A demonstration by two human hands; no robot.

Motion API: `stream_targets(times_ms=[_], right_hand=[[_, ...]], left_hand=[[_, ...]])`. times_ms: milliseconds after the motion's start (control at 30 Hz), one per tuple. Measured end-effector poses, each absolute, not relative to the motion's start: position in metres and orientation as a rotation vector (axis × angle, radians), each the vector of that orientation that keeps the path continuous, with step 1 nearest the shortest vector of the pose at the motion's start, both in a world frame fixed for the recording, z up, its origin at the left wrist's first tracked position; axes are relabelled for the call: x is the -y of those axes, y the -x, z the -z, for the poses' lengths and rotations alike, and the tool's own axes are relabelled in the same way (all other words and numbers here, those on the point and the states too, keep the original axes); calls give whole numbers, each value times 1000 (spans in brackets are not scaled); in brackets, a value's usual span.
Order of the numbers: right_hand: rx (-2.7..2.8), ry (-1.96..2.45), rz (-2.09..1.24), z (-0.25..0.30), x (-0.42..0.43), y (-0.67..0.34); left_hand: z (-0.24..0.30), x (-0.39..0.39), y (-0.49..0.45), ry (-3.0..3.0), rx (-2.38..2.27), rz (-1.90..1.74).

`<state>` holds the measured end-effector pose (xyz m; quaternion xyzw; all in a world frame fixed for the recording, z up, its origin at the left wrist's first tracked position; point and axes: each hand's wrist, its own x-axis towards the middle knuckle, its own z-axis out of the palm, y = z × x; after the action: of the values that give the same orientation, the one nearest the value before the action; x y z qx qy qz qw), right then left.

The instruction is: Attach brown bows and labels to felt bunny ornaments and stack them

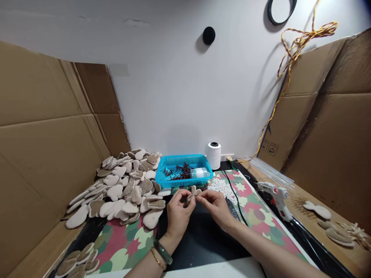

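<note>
Between my two hands, above the dark middle of the table, is a small beige-and-brown fabric piece (194,192) with petal-like lobes. My left hand (179,210) pinches it from the left with thumb and forefinger. From the right, the fingertips of my right hand (216,206) are closed on its edge. Just behind the hands stands a blue plastic basket (159,179), with dark brown twig-like bits (181,170) and a clear labelled container (199,173) in it. To the left of my hands lies a large heap of padded fabric pieces (130,191).
A white thread cone (213,156) stands behind the basket. White small pieces (222,189) and a black cord (232,189) lie on the patterned mat (257,216). At right rests a glue gun (278,197), near more fabric pieces (319,210). Cardboard walls (43,135) flank the table.
</note>
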<state>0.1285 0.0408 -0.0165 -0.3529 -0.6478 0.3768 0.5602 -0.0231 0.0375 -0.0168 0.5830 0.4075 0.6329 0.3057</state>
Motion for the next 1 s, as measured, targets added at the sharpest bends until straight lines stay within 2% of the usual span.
stream_targets(times_ms=[100, 200, 367, 567, 733, 800, 933, 1000], right_hand=[[1364, 829, -1183, 17, -48, -126], [1349, 838, -1256, 14, -51, -128], [1528, 852, -1009, 17, -53, -133], [1681, 976, -748, 24, -75, -132], [1715, 943, -621, -6, -69, -154], [1671, 958, -732, -13, -59, -160], [1559, 909, -1182, 1, -49, -158], [1505, 892, -1209, 11, -48, -154]], left_hand=[[17, -37, 21, -1441, -976, -1662], [18, -36, 21, -1399, -927, -1595], [17, -29, 19, -1496, -959, -1541], [10, 2, -2, -1894, -850, -1373], [12, -7, 3, -1900, -1038, -1526], [15, -15, 9, -1863, -1077, -1557], [19, -19, 10, -1729, -1022, -1518], [20, -19, 8, -1563, -965, -1477]])
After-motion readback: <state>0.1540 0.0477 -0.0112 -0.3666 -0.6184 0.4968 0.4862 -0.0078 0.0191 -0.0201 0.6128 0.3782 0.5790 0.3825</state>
